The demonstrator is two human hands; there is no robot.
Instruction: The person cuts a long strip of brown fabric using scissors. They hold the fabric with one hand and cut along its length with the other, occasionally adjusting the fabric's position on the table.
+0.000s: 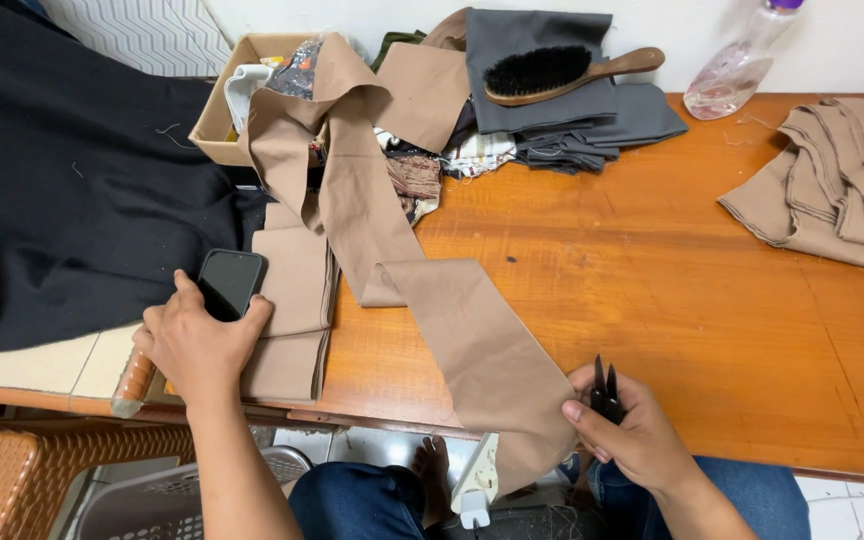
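The fingers (580,408) of the right hand (632,435) are closed: the thumb pinches the near end of the tan fabric strip (422,290), and the remaining fingers grip a pair of small black snips (604,392), blades pointing up and away from the body. The fingers of the left hand (197,345) are spread and lie flat, the fingertips resting on a black phone (230,282) and the palm pressing a stack of folded tan pieces (292,320).

The strip runs diagonally across the wooden table (672,290), from the table's near edge at the right hand up to a cardboard box (220,110) at the far left, where it is draped and folded over.

A large black cloth (62,190) covers the left end of the table, just beside the stack. Folded grey fabric (562,110) lies at the far edge with a wooden brush (562,72) on top. A clear plastic bottle (737,70) lies near it. More tan fabric (832,180) is piled at the right edge, well apart from both hands.
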